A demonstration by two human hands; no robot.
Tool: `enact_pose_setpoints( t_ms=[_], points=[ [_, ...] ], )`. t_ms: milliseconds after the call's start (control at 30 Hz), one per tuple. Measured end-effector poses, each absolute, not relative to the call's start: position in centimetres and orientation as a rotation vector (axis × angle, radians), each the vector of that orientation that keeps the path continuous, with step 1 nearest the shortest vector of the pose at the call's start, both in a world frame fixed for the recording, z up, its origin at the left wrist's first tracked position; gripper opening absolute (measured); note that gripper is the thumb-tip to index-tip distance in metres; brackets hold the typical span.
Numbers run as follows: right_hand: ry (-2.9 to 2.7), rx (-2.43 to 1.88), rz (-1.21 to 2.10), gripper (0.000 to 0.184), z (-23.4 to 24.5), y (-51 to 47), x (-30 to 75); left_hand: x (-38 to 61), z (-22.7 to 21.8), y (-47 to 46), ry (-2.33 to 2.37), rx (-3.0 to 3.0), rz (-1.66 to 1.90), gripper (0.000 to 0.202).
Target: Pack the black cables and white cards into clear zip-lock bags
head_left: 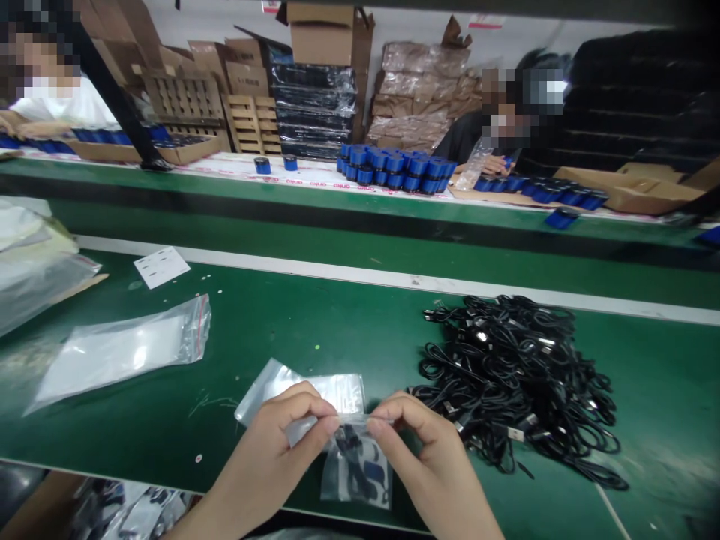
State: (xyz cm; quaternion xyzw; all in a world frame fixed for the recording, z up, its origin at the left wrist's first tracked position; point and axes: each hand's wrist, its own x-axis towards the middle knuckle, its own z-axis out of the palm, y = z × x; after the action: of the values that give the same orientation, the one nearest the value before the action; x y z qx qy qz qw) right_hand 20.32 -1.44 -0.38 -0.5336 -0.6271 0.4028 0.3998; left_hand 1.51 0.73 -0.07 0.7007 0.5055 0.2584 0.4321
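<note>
My left hand (275, 450) and my right hand (427, 450) both pinch the top edge of a small clear plastic bag (357, 469), near the front edge of the green table (337, 322). Inside the bag I see a black cable and a blue-and-white item. Another flat clear bag (315, 390) lies just behind my fingers. A heap of coiled black cables (517, 382) sits to the right of my right hand.
A pile of clear zip bags (124, 349) lies at the left, with a white sticker sheet (161, 266) behind it. Across the raised green shelf stand several blue cylinders (394, 169). Two other people work at the far side, among cardboard boxes (635, 187).
</note>
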Motion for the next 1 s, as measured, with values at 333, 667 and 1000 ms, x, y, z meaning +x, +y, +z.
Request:
enact_pose_setpoints(
  t_ms=[333, 667, 1000],
  points=[
    [-1.520, -1.320, 1.070, 0.013, -1.5, -1.8, 19.6, 1.9, -0.6, 0.4, 1.258, 1.689, 0.838, 0.020],
    [-1.144, -1.328, 0.938, 0.029, -2.9, -2.9, 14.7, 5.5, -2.4, -2.6, 1.441, 1.462, 1.211, 0.041],
    [-1.189, -1.462, 0.612, 0.032, -4.9, -4.1, 13.5, 5.2, -2.5, -2.6, 1.308, 1.643, 1.235, 0.041]
  ],
)
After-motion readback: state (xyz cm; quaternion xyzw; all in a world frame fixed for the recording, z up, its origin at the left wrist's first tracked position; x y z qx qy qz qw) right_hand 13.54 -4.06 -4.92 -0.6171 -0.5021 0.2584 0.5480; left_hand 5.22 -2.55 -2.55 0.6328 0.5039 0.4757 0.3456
